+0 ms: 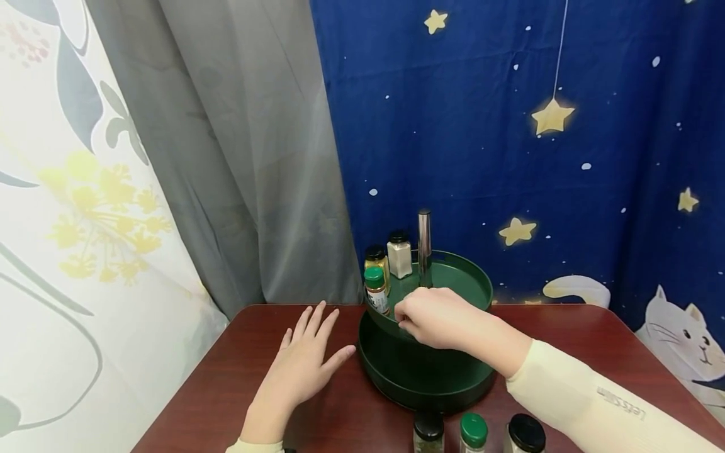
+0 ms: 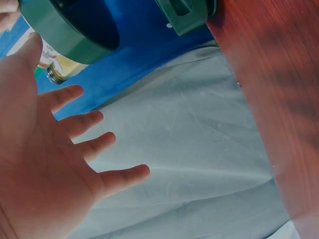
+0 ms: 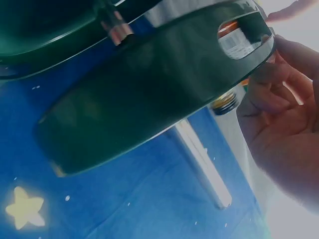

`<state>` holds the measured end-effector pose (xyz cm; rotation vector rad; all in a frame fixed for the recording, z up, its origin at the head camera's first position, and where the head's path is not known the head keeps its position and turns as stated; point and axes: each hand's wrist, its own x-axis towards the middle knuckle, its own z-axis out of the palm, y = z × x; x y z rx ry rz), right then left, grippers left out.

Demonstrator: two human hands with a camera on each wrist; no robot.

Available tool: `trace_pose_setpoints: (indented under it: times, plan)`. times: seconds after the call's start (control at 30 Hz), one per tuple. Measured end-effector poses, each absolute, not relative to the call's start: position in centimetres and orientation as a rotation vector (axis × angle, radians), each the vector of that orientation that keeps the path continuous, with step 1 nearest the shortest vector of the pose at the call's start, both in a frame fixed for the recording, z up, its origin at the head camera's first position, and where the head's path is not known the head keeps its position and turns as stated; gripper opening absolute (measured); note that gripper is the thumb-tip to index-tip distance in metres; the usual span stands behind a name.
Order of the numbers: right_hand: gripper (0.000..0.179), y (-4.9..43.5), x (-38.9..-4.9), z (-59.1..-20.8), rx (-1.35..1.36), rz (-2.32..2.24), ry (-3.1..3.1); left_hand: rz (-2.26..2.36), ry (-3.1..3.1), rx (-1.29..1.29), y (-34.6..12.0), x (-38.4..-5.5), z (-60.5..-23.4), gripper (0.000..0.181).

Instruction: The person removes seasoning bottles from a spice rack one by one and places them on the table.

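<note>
A starry curtain backs the two-tier tray: our right hand pinches its upper rim; our left hand, spread wide, empty, beside it!

"What did the tiered tray look like?"

"It was dark green and round: an upper tier above a lower tier, both rimmed, with a shiny metal post upright."

"And where?"

"Right of centre, mostly in the head view's lower half."
</note>
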<state>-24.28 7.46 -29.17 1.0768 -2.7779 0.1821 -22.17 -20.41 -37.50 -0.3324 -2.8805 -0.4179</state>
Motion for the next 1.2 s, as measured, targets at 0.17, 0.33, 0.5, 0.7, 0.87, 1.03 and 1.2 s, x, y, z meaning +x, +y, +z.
trace_pose_setpoints:
  times: [0.17, 0.33, 0.5, 0.7, 0.87, 1.03, 1.2]
  plan:
    - [0.010, 10.0, -23.2, -29.6, 1.099, 0.165, -2.672, -0.412, -2.870, -0.340, -20.5, -22.0, -37.2, 0.086]
    - [0.013, 13.0, -22.6, -30.0, 1.115, 0.199, -2.640, -0.415, -2.869, -0.334, -20.4, -22.0, -37.0, 0.086]
    - [0.018, 16.3, -23.2, -30.2, 1.136, 0.199, -2.616, -0.412, -2.870, -0.344, -20.3, -22.1, -36.8, 0.088]
    - [0.021, 19.4, -24.8, -30.0, 1.124, 0.241, -2.653, -0.402, -2.866, -0.359, -20.2, -22.3, -36.8, 0.089]
    - [0.015, 20.1, -26.2, -29.6, 1.045, 0.244, -2.731, -0.405, -2.862, -0.360, -20.2, -22.4, -36.9, 0.093]
    - [0.015, 20.0, -27.3, -29.3, 0.968, 0.281, -2.783, -0.403, -2.863, -0.363, -20.2, -22.5, -37.1, 0.099]
    - [0.022, 20.2, -28.5, -29.1, 0.901, 0.306, -2.825, -0.398, -2.855, -0.359, -20.2, -22.5, -37.1, 0.094]
